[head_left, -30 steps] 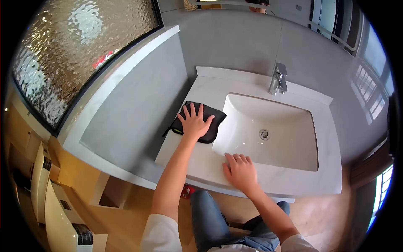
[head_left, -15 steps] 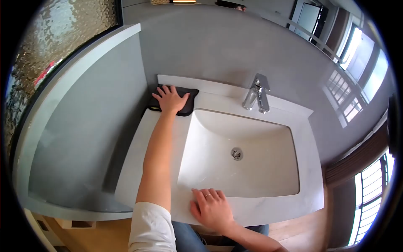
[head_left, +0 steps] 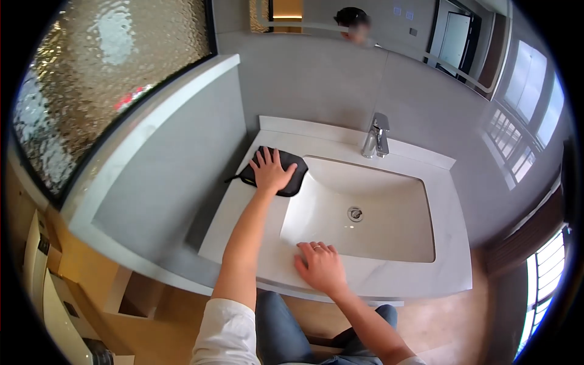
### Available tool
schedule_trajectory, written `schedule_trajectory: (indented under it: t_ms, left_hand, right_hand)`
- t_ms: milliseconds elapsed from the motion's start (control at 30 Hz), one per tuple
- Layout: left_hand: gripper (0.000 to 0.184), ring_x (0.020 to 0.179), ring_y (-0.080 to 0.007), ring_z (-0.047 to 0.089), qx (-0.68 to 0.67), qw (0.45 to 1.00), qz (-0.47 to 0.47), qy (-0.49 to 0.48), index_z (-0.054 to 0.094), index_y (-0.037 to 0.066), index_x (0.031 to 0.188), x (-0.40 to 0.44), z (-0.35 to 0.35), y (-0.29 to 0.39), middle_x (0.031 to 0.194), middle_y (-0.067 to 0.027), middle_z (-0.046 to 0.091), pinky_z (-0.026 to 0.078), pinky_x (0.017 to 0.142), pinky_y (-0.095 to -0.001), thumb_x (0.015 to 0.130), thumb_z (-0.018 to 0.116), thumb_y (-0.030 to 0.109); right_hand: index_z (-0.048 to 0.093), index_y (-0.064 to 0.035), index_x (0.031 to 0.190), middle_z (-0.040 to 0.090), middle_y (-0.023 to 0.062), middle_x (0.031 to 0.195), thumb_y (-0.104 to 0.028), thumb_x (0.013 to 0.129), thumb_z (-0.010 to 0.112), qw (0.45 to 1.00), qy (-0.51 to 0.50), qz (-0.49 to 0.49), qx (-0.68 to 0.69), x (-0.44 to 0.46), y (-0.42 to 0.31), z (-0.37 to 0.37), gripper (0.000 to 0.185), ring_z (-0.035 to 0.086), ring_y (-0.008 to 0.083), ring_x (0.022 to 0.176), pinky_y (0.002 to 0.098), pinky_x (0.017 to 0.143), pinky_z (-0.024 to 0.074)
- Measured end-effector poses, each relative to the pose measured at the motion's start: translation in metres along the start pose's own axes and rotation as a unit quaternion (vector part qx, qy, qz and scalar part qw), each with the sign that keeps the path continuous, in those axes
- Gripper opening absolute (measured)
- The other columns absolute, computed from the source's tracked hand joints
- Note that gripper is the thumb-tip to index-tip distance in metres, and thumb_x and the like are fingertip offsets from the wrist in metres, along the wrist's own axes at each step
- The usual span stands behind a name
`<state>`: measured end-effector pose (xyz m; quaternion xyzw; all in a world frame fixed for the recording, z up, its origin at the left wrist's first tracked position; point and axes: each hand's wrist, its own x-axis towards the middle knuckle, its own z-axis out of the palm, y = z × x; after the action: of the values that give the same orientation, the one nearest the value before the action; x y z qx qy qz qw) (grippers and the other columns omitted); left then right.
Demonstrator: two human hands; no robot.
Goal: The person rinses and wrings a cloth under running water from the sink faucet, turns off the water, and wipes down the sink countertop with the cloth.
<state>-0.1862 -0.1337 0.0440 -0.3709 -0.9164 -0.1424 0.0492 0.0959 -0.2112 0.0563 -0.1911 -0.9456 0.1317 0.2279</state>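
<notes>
A flat black pouch [head_left: 297,180] with a thin strap at its left corner lies on the white countertop [head_left: 244,210], left of the sink, its right edge at the basin rim. My left hand [head_left: 271,173] presses flat on top of it, fingers spread, covering its middle; the fingers are not wrapped around the pouch. At the front rim of the basin, my right hand [head_left: 321,265] rests palm down on the counter. Its fingers lie extended and fairly close together, a ring on one of them, with no object visible in that hand.
The white sink [head_left: 389,225] has a metal drain [head_left: 355,214], with a chrome faucet [head_left: 376,139] behind it. A grey half wall [head_left: 176,140] with a white ledge bounds the left side. Above the backsplash hangs a mirror [head_left: 401,27]. A window [head_left: 541,286] is at right.
The black pouch has slid forward under my left hand, away from the backsplash. My right hand stays by the front rim. The head view has tilted up and shifted left.
</notes>
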Motion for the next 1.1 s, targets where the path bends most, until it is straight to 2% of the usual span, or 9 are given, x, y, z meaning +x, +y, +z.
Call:
schedule_trajectory:
  t_ms: [67, 167, 300, 667, 767, 833, 933, 967, 1100]
  left_hand:
    - [0.085, 0.144, -0.0388, 0.014, 0.014, 1.0, -0.008, -0.004, 0.026, 0.011, 0.148, -0.026, -0.007, -0.005, 0.156, -0.0195, 0.018, 0.009, 0.112, -0.0602, 0.087, 0.041, 0.067]
    - [0.081, 0.144, -0.0388, 0.014, 0.025, 1.0, -0.001, -0.017, 0.028, 0.013, 0.148, -0.063, -0.017, -0.016, 0.155, -0.0178, 0.02, 0.008, 0.113, -0.0603, 0.088, 0.038, 0.067]
    - [0.08, 0.143, -0.0393, 0.017, 0.028, 1.0, 0.008, -0.005, 0.031, 0.01, 0.147, -0.113, -0.027, -0.025, 0.154, -0.0182, 0.024, 0.01, 0.112, -0.0616, 0.09, 0.037, 0.065]
    - [0.071, 0.139, -0.0431, 0.024, 0.044, 0.993, 0.1, 0.052, 0.036, 0.006, 0.144, -0.253, -0.047, -0.014, 0.149, -0.0229, 0.03, 0.016, 0.108, -0.064, 0.091, 0.048, 0.052]
    - [0.07, 0.137, -0.0441, 0.026, 0.041, 0.99, 0.113, 0.073, 0.039, 0.004, 0.142, -0.28, -0.05, 0.006, 0.147, -0.0243, 0.032, 0.018, 0.107, -0.0656, 0.09, 0.05, 0.05]
    - [0.071, 0.135, -0.0459, 0.029, 0.036, 0.985, 0.125, 0.109, 0.041, 0.002, 0.14, -0.29, -0.04, 0.019, 0.145, -0.0258, 0.035, 0.019, 0.104, -0.068, 0.088, 0.054, 0.049]
    - [0.072, 0.133, -0.0479, 0.03, 0.032, 0.979, 0.145, 0.139, 0.043, 0.001, 0.138, -0.297, -0.028, 0.052, 0.142, -0.0272, 0.037, 0.021, 0.101, -0.0696, 0.085, 0.057, 0.049]
    - [0.072, 0.133, -0.0479, 0.03, 0.034, 0.98, 0.147, 0.133, 0.043, 0.001, 0.138, -0.299, -0.024, 0.068, 0.143, -0.0273, 0.037, 0.022, 0.101, -0.0695, 0.085, 0.056, 0.048]
    - [0.07, 0.133, -0.0481, 0.03, 0.021, 0.975, 0.187, 0.117, 0.038, 0.001, 0.14, -0.313, -0.011, 0.13, 0.143, -0.0278, 0.034, 0.022, 0.101, -0.0689, 0.085, 0.055, 0.04]
  right_hand:
    - [0.057, -0.0064, 0.091, 0.063, 0.01, 0.081, -0.023, 0.083, 0.057, 1.0, 0.016, -0.011, 0.008, -0.002, 0.002, 0.002, 0.018, 0.063, 0.0277, 0.083, 0.0411, 0.073, 0.0472]
    - [0.061, -0.0058, 0.107, 0.064, 0.0129, 0.096, -0.022, 0.084, 0.06, 0.999, -0.001, 0.019, 0.037, -0.006, 0.004, 0.001, 0.029, 0.06, 0.0311, 0.095, 0.0432, 0.084, 0.0468]
    - [0.059, -0.0049, 0.114, 0.061, 0.0153, 0.108, -0.018, 0.083, 0.061, 0.994, 0.05, 0.025, 0.098, -0.01, 0.006, -0.002, 0.034, 0.057, 0.034, 0.103, 0.0436, 0.089, 0.0459]
    - [0.06, -0.0025, 0.109, 0.063, 0.0181, 0.107, -0.01, 0.084, 0.06, 0.93, 0.17, 0.086, 0.315, -0.018, 0.024, 0.003, 0.026, 0.058, 0.0353, 0.102, 0.0433, 0.087, 0.0461]
    - [0.06, -0.0015, 0.107, 0.062, 0.0188, 0.105, -0.007, 0.083, 0.059, 0.915, 0.167, 0.111, 0.351, -0.026, 0.022, -0.004, 0.025, 0.058, 0.0355, 0.101, 0.0435, 0.087, 0.0462]
    - [0.06, -0.0016, 0.106, 0.062, 0.0184, 0.104, -0.005, 0.083, 0.059, 0.922, 0.232, 0.046, 0.305, -0.037, 0.017, -0.009, 0.024, 0.058, 0.035, 0.1, 0.043, 0.084, 0.0473]
    - [0.06, -0.0014, 0.106, 0.062, 0.0171, 0.103, -0.003, 0.083, 0.058, 0.928, 0.197, 0.04, 0.314, -0.064, 0.005, -0.039, 0.023, 0.058, 0.0344, 0.096, 0.0411, 0.082, 0.0476]
    - [0.061, -0.0008, 0.105, 0.063, 0.0142, 0.105, -0.001, 0.084, 0.055, 0.921, 0.137, 0.096, 0.353, -0.074, -0.001, -0.058, 0.022, 0.061, 0.0312, 0.092, 0.0361, 0.079, 0.0485]
    - [0.058, -0.0015, 0.112, 0.061, 0.0156, 0.111, -0.002, 0.085, 0.054, 0.929, 0.169, 0.15, 0.294, -0.1, 0.023, -0.07, 0.027, 0.056, 0.0347, 0.098, 0.0401, 0.083, 0.0465]
